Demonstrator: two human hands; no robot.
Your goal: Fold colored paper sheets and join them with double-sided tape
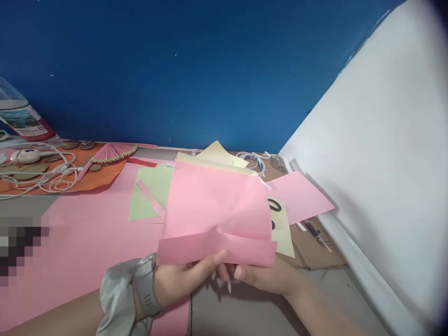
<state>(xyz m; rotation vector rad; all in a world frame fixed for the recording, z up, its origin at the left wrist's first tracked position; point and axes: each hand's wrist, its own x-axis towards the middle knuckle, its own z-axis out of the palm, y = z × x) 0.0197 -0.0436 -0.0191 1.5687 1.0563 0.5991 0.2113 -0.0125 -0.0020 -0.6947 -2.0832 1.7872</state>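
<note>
A sheet of pink paper (217,200) is held up in front of me, with a folded flap along its near edge and a pale yellow strip at its far edge. Creases run through its middle. My left hand (187,280) is closed on the near edge, its thumb on the flap. Beside it, my right hand (268,276) grips the same edge from below, its fingers mostly behind the paper. Partly covered by this sheet are a green paper (145,198) with a pink strip (150,198) on it and a yellow paper (285,233) with black marks.
At the left, a pink paper fan (114,153), white cables (63,179) and brown pieces lie on orange paper (105,184). A bottle (26,119) leans behind them. A tape roll (257,163), another pink sheet (303,198) and a pen (312,230) are to the right.
</note>
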